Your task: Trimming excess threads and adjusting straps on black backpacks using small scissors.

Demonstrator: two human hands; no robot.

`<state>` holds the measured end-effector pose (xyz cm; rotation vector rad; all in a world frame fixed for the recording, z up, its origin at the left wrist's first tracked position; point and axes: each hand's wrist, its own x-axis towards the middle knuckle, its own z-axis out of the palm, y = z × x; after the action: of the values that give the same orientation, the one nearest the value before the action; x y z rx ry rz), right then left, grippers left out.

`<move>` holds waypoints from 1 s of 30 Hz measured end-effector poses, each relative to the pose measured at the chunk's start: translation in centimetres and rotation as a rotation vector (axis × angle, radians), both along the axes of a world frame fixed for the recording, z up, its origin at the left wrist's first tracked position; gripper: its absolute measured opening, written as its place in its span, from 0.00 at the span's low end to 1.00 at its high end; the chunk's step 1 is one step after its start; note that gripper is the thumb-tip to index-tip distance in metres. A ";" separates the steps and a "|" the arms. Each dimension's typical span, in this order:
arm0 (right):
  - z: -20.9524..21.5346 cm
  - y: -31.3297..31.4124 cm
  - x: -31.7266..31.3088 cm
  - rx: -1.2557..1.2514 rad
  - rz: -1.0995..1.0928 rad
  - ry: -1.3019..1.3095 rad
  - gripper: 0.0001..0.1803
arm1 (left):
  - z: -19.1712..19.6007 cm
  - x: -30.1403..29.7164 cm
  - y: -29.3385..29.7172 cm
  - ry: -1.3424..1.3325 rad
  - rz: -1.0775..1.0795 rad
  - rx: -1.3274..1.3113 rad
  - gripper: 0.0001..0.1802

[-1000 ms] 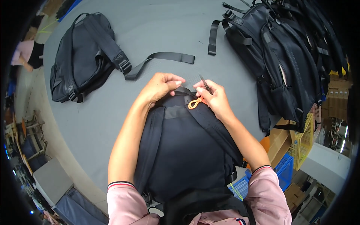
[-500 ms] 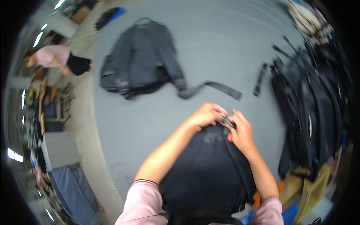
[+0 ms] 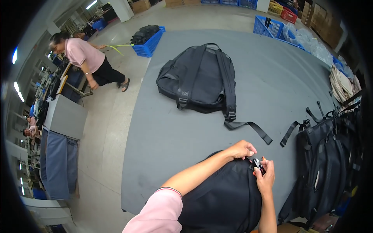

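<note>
A black backpack [image 3: 221, 194] lies on the table right before me, its upper part under my forearms. My left hand [image 3: 243, 150] is closed in a pinch at the bag's far edge; whatever is between the fingertips is too small to make out. Just to its right, my right hand [image 3: 265, 176] grips a small hand tool [image 3: 257, 166] with silver jaws and orange-red handle parts, which looks like pliers or snips. The jaws point toward the left fingertips, at the bag's top corner.
Another black backpack [image 3: 198, 79] lies farther off on the grey-covered table [image 3: 155, 151], its loose strap [image 3: 252, 128] trailing right. More black backpacks [image 3: 326, 163] are piled at the right edge. Beyond the table, a person [image 3: 87, 58] holds a yellow-green strap leading to a loaded blue crate [image 3: 151, 46].
My view has swung, so the table and bags appear lower and farther right. The left fingers have come slightly away from the tool, which stays in my right hand.
</note>
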<state>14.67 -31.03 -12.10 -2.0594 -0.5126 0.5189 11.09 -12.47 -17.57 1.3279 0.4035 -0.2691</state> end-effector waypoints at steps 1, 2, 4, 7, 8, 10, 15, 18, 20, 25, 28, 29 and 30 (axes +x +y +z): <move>-0.4 -0.3 0.0 -0.047 0.016 -0.147 0.08 | -0.1 0.1 0.0 0.001 -0.007 -0.010 0.10; -1.4 -0.8 0.9 -0.007 0.088 -0.289 0.08 | 0.1 0.4 -0.2 -0.016 0.015 -0.016 0.11; -2.7 -0.9 1.4 0.035 0.080 -0.339 0.10 | -0.1 0.4 0.4 -0.007 0.047 -0.029 0.12; -1.4 0.8 2.0 0.056 0.206 -0.418 0.07 | 2.2 -0.3 1.2 0.077 0.103 -0.021 0.14; -2.0 1.2 1.7 0.094 0.187 -0.478 0.05 | 1.8 -0.8 1.7 0.068 0.116 -0.056 0.13; -1.7 1.1 1.4 -0.006 0.129 -0.372 0.05 | 1.7 -0.2 2.1 0.128 0.072 -0.006 0.12; -2.2 -1.3 1.7 0.009 0.081 -0.379 0.06 | 1.0 0.7 0.2 0.129 0.049 -0.065 0.11; -2.1 -1.5 1.9 -0.096 0.173 -0.473 0.08 | 1.0 0.5 0.0 0.140 0.050 -0.064 0.11; -2.1 -1.2 1.5 -0.089 0.148 -0.458 0.09 | 1.1 0.5 0.6 0.142 0.049 -0.055 0.11; -2.4 -0.6 2.0 0.109 0.026 -0.289 0.09 | 1.5 0.2 1.5 0.063 -0.020 -0.098 0.14; -3.3 0.1 2.6 0.124 0.063 -0.178 0.10 | 2.4 -0.6 1.9 -0.059 -0.154 -0.034 0.17; -4.2 0.1 2.9 0.095 0.096 -0.171 0.10 | 2.2 -0.4 2.0 -0.038 -0.181 0.025 0.16; -4.4 0.6 3.1 0.075 0.136 -0.162 0.11 | 2.1 -0.1 2.4 -0.036 -0.180 0.029 0.16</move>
<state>17.76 -30.42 -16.52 -2.0137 -0.7609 0.4076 11.02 -10.08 -15.43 1.3981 0.2586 -0.3903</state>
